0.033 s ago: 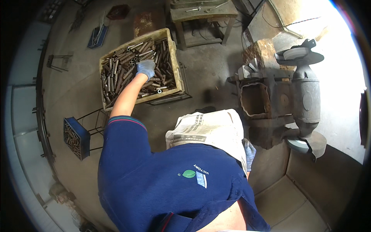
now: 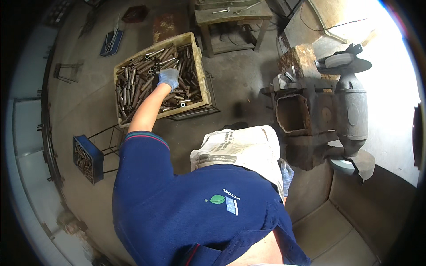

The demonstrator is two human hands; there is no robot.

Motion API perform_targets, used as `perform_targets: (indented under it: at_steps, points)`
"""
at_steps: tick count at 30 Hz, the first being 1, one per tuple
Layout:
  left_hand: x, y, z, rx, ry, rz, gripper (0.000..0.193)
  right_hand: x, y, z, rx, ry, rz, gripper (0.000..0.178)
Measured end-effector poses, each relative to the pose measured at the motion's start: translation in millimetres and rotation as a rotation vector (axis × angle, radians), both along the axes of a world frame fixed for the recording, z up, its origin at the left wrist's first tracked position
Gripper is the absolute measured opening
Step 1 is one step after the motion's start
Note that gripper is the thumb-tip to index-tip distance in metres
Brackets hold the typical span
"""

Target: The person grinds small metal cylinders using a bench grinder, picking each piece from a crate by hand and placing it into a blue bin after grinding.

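Head view: left hand (image 2: 168,79), grip unclear, rests among tubes (image 2: 133,80), well inside crate's rim (image 2: 203,82).

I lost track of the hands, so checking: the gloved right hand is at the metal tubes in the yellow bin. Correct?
No, wrong hand: the head view shows the gloved left hand at the metal tubes in the yellow bin. The right hand is down beside the pale apron.

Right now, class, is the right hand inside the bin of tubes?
No, the left hand is in the bin; the right hand is beside the white apron.
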State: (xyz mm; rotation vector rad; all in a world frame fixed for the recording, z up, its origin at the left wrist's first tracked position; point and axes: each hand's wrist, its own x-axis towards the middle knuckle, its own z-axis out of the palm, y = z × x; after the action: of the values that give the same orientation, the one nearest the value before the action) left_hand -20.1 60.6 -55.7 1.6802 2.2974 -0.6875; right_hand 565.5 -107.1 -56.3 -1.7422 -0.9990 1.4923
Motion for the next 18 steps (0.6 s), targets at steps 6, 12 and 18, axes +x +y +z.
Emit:
perform_targets:
  at_steps: [6,12,18]
  points:
    - [-7.7,5.4,-1.4,-0.013,-0.076,0.073,0.028,5.8,-18.8,2.2,0.033,0.053,-0.160,0.032]
    - [-1.6,10.1,-0.5,-0.124,-0.026,-0.008,0.032,12.3,-39.1,-1.8,0.068,0.098,-0.297,0.030]
    - [11.6,29.4,43.3,0.157,-0.104,0.020,0.033,12.3,-48.4,25.3,0.149,0.002,-0.310,0.029]
